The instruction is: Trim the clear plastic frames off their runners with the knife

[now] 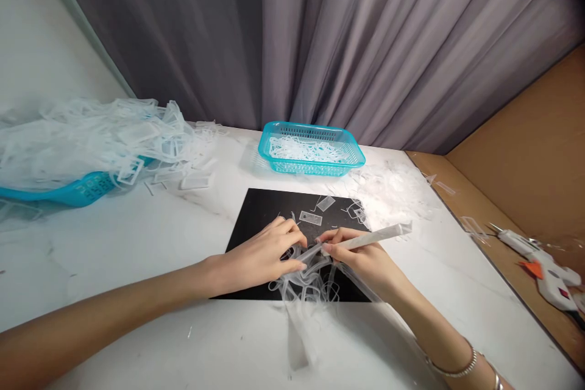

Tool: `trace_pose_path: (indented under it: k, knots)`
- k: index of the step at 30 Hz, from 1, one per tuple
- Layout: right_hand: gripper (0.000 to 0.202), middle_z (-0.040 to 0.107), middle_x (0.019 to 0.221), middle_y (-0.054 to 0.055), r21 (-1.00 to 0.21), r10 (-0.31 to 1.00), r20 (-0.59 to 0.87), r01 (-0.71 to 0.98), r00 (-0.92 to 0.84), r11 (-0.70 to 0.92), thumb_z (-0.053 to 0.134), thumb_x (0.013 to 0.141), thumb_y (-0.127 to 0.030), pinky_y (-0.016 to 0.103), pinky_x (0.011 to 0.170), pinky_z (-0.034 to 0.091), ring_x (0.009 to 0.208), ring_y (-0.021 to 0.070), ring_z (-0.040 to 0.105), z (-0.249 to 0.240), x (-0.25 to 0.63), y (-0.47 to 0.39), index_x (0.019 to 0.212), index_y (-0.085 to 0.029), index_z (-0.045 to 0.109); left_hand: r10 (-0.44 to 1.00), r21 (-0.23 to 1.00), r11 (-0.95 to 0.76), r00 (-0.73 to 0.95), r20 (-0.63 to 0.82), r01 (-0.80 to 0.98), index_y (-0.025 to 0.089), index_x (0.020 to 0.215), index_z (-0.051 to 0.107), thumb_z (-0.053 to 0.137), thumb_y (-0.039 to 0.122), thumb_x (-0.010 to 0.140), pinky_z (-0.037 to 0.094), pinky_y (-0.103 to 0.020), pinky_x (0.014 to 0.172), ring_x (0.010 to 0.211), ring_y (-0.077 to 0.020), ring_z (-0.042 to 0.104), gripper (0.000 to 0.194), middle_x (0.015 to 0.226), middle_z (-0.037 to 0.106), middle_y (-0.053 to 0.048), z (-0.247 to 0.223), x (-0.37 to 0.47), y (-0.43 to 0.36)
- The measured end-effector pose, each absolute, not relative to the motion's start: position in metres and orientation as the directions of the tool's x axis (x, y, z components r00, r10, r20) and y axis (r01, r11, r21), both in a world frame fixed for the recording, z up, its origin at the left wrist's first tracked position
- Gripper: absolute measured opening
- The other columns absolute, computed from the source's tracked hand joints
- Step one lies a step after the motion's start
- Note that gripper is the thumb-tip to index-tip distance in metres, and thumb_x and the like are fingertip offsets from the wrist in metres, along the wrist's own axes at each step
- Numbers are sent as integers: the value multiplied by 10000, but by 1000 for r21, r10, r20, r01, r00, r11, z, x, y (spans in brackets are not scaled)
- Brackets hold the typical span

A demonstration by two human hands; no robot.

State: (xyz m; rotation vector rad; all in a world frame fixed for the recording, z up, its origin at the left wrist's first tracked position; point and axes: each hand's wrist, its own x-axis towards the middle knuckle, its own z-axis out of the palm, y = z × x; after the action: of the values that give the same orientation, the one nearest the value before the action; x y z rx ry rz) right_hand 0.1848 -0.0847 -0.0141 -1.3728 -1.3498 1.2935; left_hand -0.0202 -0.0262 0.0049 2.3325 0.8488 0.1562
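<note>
Over the black mat, my left hand is closed round part of a tangle of clear plastic strips, its thumb and fingers at the tangle's left side. My right hand grips a white pen-like tool, whose lower end points at the strips between my hands. The tool's tip is too small to make out. Some strips hang over the mat's near edge. Small clear rectangular pieces lie on the mat beyond my fingers.
A blue basket holding thin clear scraps stands behind the mat. A large heap of clear plastic frames rises from another blue basket at left. More scraps lie right of the mat. A glue gun is at far right.
</note>
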Motion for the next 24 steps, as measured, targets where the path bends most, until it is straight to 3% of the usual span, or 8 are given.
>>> trace_pose_path:
  k: [4,7,10,13,17,21,24]
  knots:
    - [219,661,883,23,-976,992,-91,205,-87,-71,616,785,-286,319,664,402,741,166,558,-5,190,-88,592,-199,561,603,635,-599,797,-44,488,206,731,581,591,349,781,318,-372,875,1024,-235,413,151,1034,542,-32,9,-17,-29]
    - [217,666,906,33,-986,993,-97,139,-72,-86,632,779,-295,341,718,417,829,192,576,-2,194,-88,597,-202,557,611,692,-517,784,-114,503,207,717,571,588,380,779,323,-352,825,902,-208,473,185,828,594,-5,14,-17,-30]
    - [192,657,1041,39,-988,982,-136,-53,-129,-144,634,778,-280,381,858,411,1023,224,557,-1,198,-85,614,-209,562,622,829,-279,749,-229,485,195,735,555,573,403,782,367,-280,683,730,-157,513,214,717,583,16,17,-15,-30]
    - [196,643,1119,45,-902,932,-221,-304,-288,-308,639,773,-263,416,918,407,1093,234,546,-3,200,-82,618,-209,531,632,918,-77,731,-257,390,177,751,540,605,369,764,387,-253,648,676,-131,537,203,707,588,20,14,-14,-29]
    - [156,660,1076,48,-787,884,-313,-425,-348,-446,656,779,-252,410,908,428,1014,215,599,-7,199,-83,687,-209,538,657,954,8,718,-231,299,169,760,545,629,342,762,405,-255,694,720,-129,563,192,716,612,14,8,-12,-31]
    - [145,653,1059,26,-845,924,-306,-382,-231,-375,642,801,-250,280,799,470,913,148,606,-7,202,-86,687,-199,569,690,959,92,677,-256,269,161,767,543,640,337,765,415,-259,712,738,-133,584,201,728,629,0,6,-9,-34]
    - [148,668,940,29,-820,893,-343,-370,-292,-436,643,802,-232,246,727,472,888,147,603,-6,204,-87,677,-190,576,711,965,128,657,-251,230,163,772,540,650,342,762,417,-249,713,729,-121,581,211,712,615,14,6,-8,-36]
